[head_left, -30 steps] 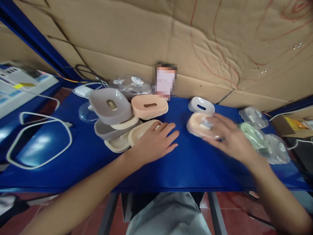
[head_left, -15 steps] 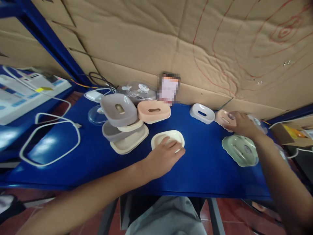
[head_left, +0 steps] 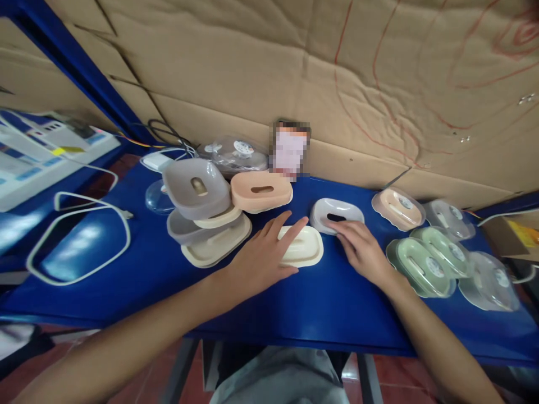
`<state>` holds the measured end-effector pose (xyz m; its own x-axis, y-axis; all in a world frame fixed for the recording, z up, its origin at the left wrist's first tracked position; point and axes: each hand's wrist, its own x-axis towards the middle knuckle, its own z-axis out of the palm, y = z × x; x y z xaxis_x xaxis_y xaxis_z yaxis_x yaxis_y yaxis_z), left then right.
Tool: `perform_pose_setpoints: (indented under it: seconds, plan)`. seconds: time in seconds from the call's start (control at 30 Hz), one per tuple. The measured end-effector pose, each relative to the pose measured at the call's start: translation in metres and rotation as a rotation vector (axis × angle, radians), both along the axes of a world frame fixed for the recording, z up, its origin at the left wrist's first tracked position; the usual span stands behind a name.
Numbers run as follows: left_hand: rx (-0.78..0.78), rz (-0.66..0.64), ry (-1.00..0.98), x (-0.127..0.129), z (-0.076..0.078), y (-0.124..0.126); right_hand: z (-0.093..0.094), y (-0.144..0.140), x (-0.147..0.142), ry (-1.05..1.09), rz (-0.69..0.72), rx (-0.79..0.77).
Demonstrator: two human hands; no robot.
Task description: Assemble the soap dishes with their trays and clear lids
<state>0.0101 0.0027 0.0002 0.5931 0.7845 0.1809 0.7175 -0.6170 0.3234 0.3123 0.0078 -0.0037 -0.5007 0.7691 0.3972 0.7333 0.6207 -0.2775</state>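
My left hand (head_left: 269, 252) is open, its fingers spread over the left part of a cream oval tray (head_left: 305, 247) lying on the blue table. My right hand (head_left: 364, 252) grips the near rim of a pale lilac soap dish (head_left: 343, 209) that has an oblong slot in its bottom. The soap dish is just behind the tray and to its right. Left of my hands are a peach soap dish (head_left: 246, 193) and a stack with a grey soap dish (head_left: 210, 199) on top and another cream tray (head_left: 214, 251) at the bottom.
On the right sit several soap dishes under clear lids, among them a pink one (head_left: 400, 210) and a green one (head_left: 421, 269). A phone (head_left: 290, 148) leans on the cardboard wall (head_left: 236, 73). A white cable (head_left: 80, 280) loops at left.
My right hand has left the pink soap dish and gripped the lilac one, which has moved left and nearer to the cream tray. My left hand has shifted left and spread its fingers.
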Motion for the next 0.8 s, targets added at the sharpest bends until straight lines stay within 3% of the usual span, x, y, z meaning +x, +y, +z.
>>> perform_pose_setpoints:
  seconds: [0.17, 0.3, 0.4, 0.5, 0.63, 0.8]
  plan:
    - [-0.063, -0.036, -0.197, 0.005, -0.016, 0.006, 0.011, -0.022, -0.016, 0.042, 0.137, 0.016]
    - [-0.064, -0.1, -0.211, 0.006, -0.019, 0.008, 0.011, -0.033, -0.033, 0.05, 0.207, -0.029]
    - [0.05, -0.165, -0.128, 0.004, -0.015, 0.01, 0.006, -0.037, -0.045, 0.017, 0.267, -0.013]
    - [0.147, -0.183, -0.015, -0.001, -0.006, 0.011, 0.002, -0.034, -0.049, -0.119, 0.231, 0.019]
    - [0.214, -0.186, 0.131, -0.004, 0.006, 0.009, 0.003, -0.027, -0.044, -0.253, 0.203, 0.017]
    - [0.255, -0.158, 0.209, -0.002, 0.011, 0.006, -0.001, -0.028, -0.042, -0.239, 0.244, 0.078]
